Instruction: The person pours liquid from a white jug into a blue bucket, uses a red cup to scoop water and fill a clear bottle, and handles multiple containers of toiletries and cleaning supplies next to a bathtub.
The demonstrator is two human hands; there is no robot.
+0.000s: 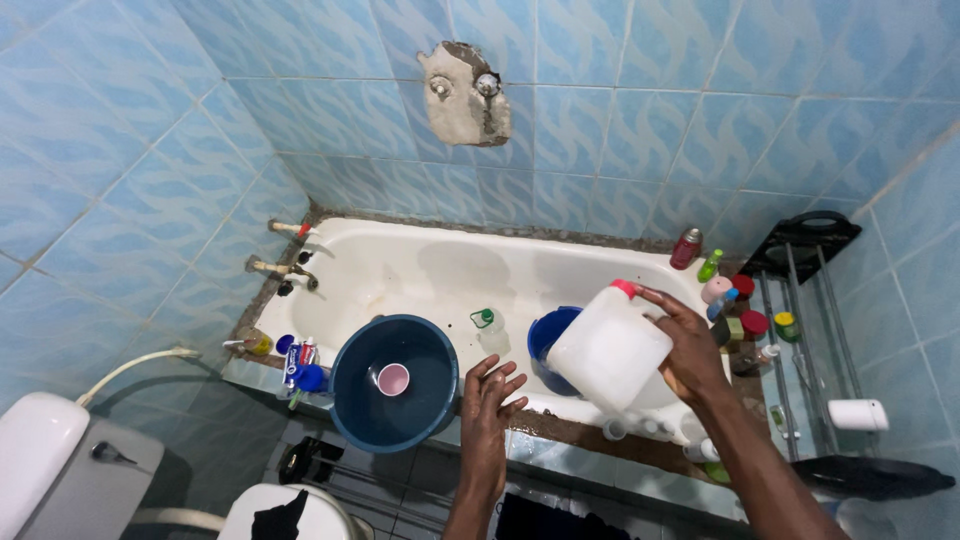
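My right hand (690, 345) grips a large white plastic jug (608, 348) with a pink cap, tilted over the front rim of the white bathtub (420, 262). My left hand (488, 405) is held out flat, fingers apart and empty, just left of the jug and right of a dark blue bucket (392, 385). That bucket holds water and a small pink cup (393, 379). A smaller blue bucket (548, 335) stands inside the tub behind the jug, and a clear bottle with a green cap (489, 328) stands beside it.
Taps (285, 268) stick out at the tub's left end. Small tubes and containers (295, 358) lie on the left rim; several bottles and jars (725, 300) crowd the right rim. A black metal rack (810, 290) stands right. A toilet (60, 465) is at lower left.
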